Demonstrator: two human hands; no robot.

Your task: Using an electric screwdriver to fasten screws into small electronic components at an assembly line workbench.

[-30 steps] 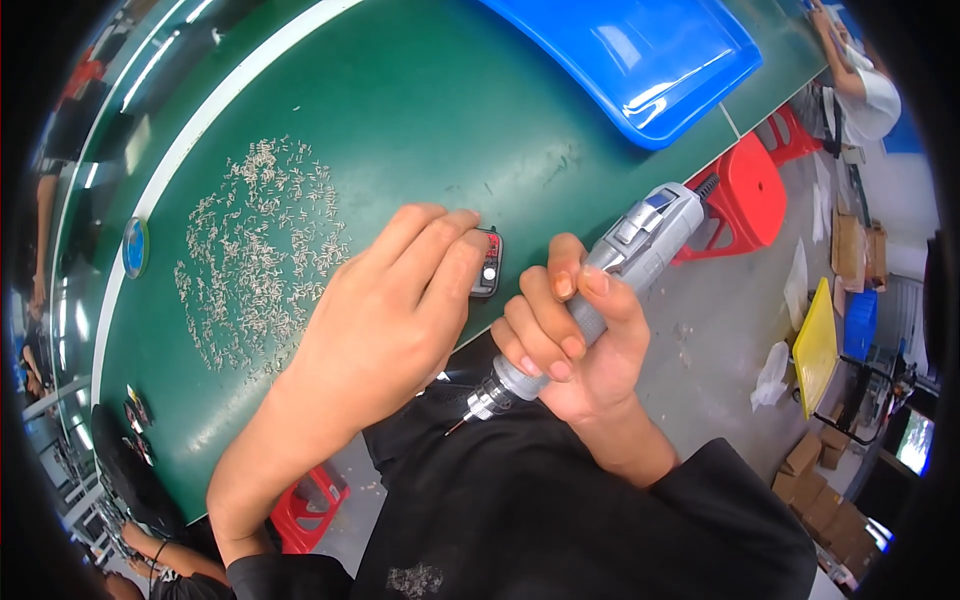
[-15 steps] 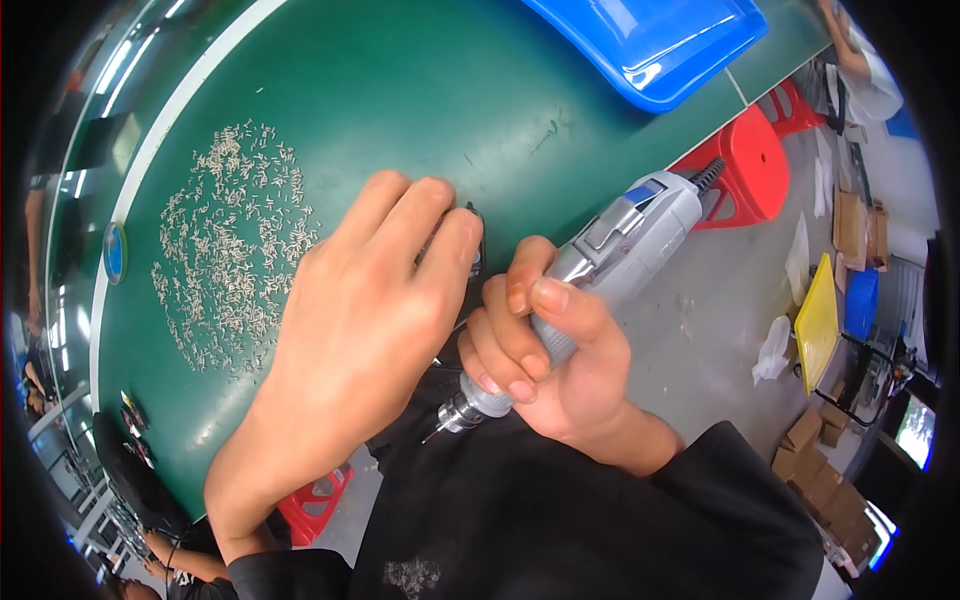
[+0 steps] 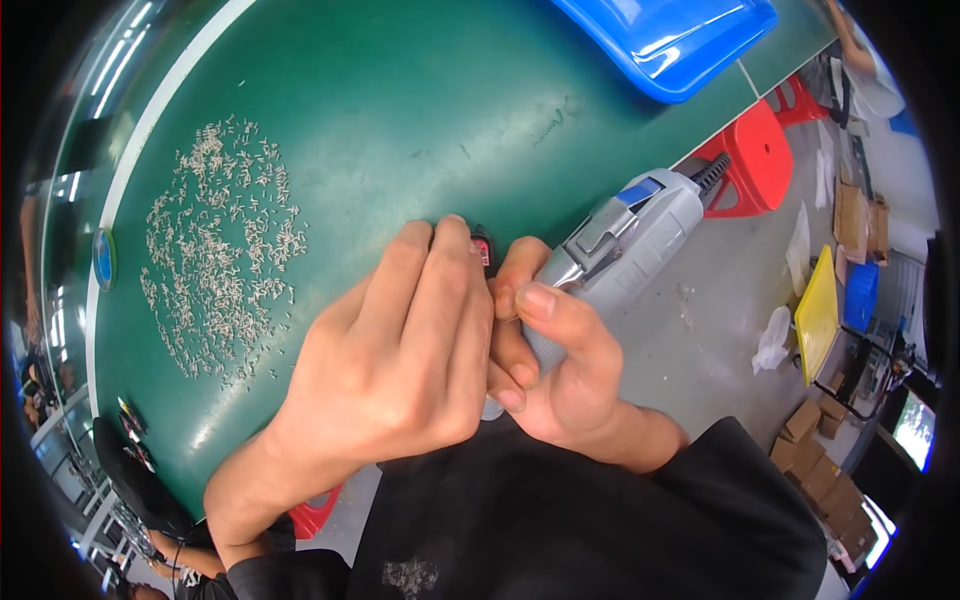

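Observation:
My right hand (image 3: 570, 365) is wrapped round a grey electric screwdriver (image 3: 645, 235), its blue-and-metal switch side up and its cable end pointing away to the right. The tool's front end and bit are hidden behind my left hand (image 3: 395, 355). That hand is closed, fingers bent and pressed together, its fingertips against the right hand's fingers; what it holds is covered. Just beyond the left fingertips shows a small black piece with a red part (image 3: 482, 250), mostly hidden. Many small loose screws (image 3: 220, 255) lie spread on the green table (image 3: 370, 120) to the left.
A blue plastic tray (image 3: 680, 50) sits at the table's far right. Red stools (image 3: 755, 155) stand beyond the right edge. A small round blue-green container (image 3: 104, 259) is by the left rim. Further right are a yellow panel (image 3: 818, 315) and cardboard boxes (image 3: 825, 480).
My left hand has come down and right, against my right hand, covering the screwdriver's bit that showed before. The red part of the black piece has come into sight. My right hand keeps its grip.

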